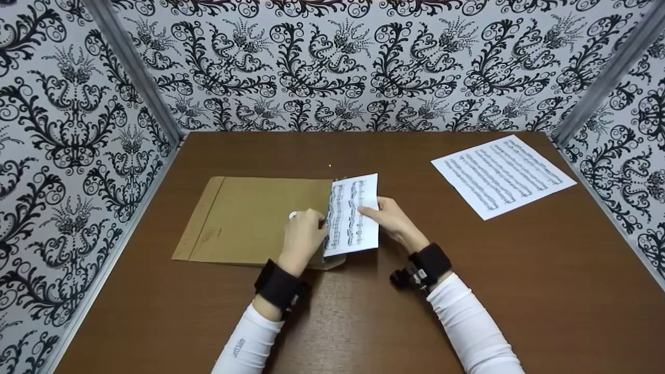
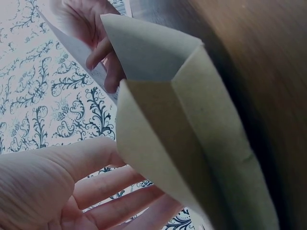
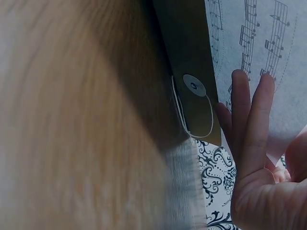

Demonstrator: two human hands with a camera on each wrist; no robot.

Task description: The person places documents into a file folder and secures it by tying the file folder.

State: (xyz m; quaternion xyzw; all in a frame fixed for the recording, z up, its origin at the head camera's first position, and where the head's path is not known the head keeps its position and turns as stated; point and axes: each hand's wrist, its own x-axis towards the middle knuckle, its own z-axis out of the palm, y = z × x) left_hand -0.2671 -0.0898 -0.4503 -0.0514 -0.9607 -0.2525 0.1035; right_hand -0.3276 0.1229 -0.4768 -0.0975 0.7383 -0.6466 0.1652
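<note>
Two hands at envelope (image 1: pixel 249 221) mouth — left hand (image 1: pixel 303 236) fingers grasping flap, right hand (image 1: pixel 393 221) gripping music sheet (image 1: pixel 353 215), spare sheet (image 1: pixel 501 174) apart.

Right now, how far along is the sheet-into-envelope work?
Done: part of the sheet of music is already inside the brown envelope. In hand: the left hand holds the mouth open while the right hand feeds the sheet in. Left: most of it still sticks out; a second sheet lies untouched.
</note>
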